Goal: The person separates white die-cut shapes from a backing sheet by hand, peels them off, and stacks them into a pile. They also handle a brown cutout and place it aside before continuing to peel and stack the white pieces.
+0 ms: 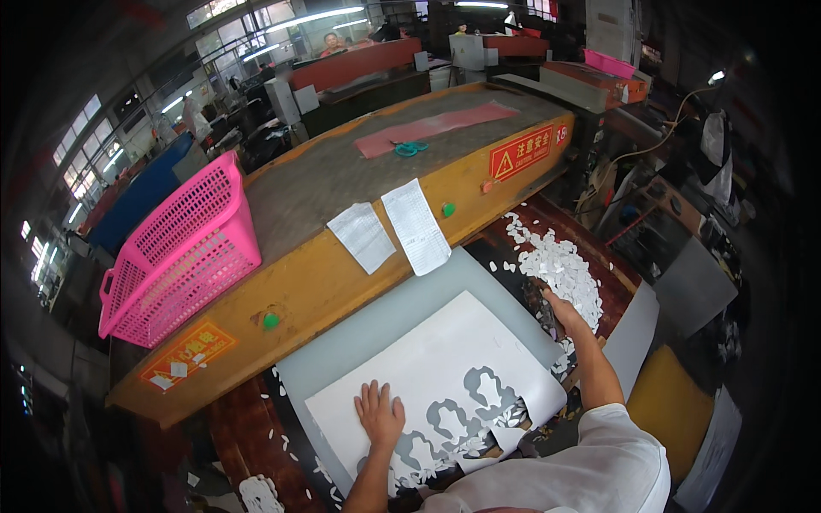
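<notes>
A large white sheet (428, 350) lies on a pale grey-green board (368, 329). Along its near edge run several cut-out openings (449, 419) with white shapes inside them. My left hand (379, 415) rests flat on the sheet, fingers spread, left of these openings. Off the sheet's right side, my right hand (562, 309) is closed on a dark object (539, 301) that looks like a cutting die; its form is partly hidden. Right beside that hand spreads a pile of small white cut pieces (560, 269). Scraps and loose pieces (479, 445) lie at the sheet's near edge.
Beyond the board a yellow machine beam (368, 295) crosses, carrying green buttons, hanging papers (416, 227) and warning labels. On top are a pink basket (184, 256), teal scissors (410, 148) and a reddish strip (436, 128). Another person (332, 43) is far back.
</notes>
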The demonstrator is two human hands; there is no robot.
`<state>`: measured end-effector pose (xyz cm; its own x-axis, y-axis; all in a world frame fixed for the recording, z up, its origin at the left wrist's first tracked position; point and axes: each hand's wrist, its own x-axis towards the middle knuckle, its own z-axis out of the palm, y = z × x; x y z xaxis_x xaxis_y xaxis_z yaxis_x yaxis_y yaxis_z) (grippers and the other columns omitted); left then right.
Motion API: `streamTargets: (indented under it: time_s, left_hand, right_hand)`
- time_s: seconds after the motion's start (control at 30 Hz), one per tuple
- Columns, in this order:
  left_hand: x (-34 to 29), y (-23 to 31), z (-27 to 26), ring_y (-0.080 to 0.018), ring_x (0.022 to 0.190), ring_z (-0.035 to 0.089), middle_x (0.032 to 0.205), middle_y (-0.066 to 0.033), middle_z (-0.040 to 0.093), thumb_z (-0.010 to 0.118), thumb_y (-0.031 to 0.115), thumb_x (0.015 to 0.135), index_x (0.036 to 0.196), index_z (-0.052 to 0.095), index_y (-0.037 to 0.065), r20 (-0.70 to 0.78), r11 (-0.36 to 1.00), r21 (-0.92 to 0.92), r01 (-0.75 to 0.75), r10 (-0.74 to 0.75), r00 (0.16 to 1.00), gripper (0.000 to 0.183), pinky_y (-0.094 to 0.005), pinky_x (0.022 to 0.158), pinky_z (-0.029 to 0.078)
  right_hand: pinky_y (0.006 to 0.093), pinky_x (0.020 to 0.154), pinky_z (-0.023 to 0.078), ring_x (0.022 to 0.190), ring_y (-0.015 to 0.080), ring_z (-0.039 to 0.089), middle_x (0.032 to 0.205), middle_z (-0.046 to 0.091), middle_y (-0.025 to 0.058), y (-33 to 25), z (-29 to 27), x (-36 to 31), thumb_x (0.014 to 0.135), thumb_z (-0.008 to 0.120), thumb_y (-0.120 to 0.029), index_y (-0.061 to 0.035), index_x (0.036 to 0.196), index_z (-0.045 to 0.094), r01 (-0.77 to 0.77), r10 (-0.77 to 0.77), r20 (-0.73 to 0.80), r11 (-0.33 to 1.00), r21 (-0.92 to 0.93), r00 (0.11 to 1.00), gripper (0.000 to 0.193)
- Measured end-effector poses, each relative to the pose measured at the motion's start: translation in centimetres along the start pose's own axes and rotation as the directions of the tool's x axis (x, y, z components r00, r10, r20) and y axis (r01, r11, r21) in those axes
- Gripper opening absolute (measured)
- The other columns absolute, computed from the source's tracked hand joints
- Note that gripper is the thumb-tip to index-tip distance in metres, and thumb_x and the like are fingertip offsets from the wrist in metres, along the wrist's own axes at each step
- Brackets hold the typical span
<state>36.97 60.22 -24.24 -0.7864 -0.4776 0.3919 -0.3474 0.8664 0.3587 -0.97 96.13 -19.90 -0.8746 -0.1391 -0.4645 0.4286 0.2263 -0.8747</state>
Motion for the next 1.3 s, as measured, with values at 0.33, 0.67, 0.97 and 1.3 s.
streamTargets:
  time_s: [0.33,0.67,0.97,1.3]
  left_hand:
    - [-0.6,-0.3,0.1,-0.0408,0.142,0.045,0.145,-0.0179,0.057,0.067,0.021,0.09,0.13,0.068,0.005,-0.004,0.999,0.051,-0.002,0.003,1.0,0.043,-0.0597,0.12,0.028]
    - [0.0,0.2,-0.3,-0.0409,0.142,0.045,0.145,-0.0188,0.057,0.066,0.021,0.09,0.128,0.068,0.004,-0.003,1.0,0.017,0.014,-0.014,1.0,0.041,-0.0593,0.121,0.026]
    - [0.4,0.2,-0.6,-0.0411,0.143,0.044,0.144,-0.0194,0.058,0.068,0.018,0.089,0.128,0.068,0.004,-0.003,1.0,-0.004,0.017,-0.017,1.0,0.041,-0.0588,0.121,0.025]
    - [0.4,0.0,-0.7,-0.0414,0.143,0.045,0.144,-0.02,0.058,0.068,0.018,0.089,0.127,0.069,0.004,0.003,1.0,-0.004,0.017,-0.017,1.0,0.04,-0.0592,0.121,0.025]
  right_hand:
    - [0.0368,0.072,0.055,0.077,0.0198,0.068,0.092,0.074,0.0084,1.6,-1.4,2.2,0.094,0.062,-0.069,-0.0015,0.11,0.075,0.029,-0.03,0.076,0.999,0.012,0.997,0.071]
    - [0.0403,0.071,0.058,0.078,0.0225,0.069,0.097,0.074,0.012,0.0,-0.8,0.4,0.094,0.065,-0.063,0.0027,0.12,0.07,-0.066,0.059,0.101,0.996,0.063,0.993,0.07]
    - [0.0403,0.063,0.056,0.071,0.0214,0.068,0.091,0.073,0.0091,-0.6,-0.5,0.2,0.094,0.065,-0.063,-0.001,0.116,0.072,-0.083,0.08,0.06,0.995,0.053,0.995,0.067]
    - [0.0403,0.063,0.056,0.072,0.0212,0.067,0.091,0.073,0.0098,-0.9,-0.3,-0.1,0.095,0.066,-0.059,0.0021,0.111,0.072,-0.072,0.065,0.072,0.991,0.109,0.995,0.063]
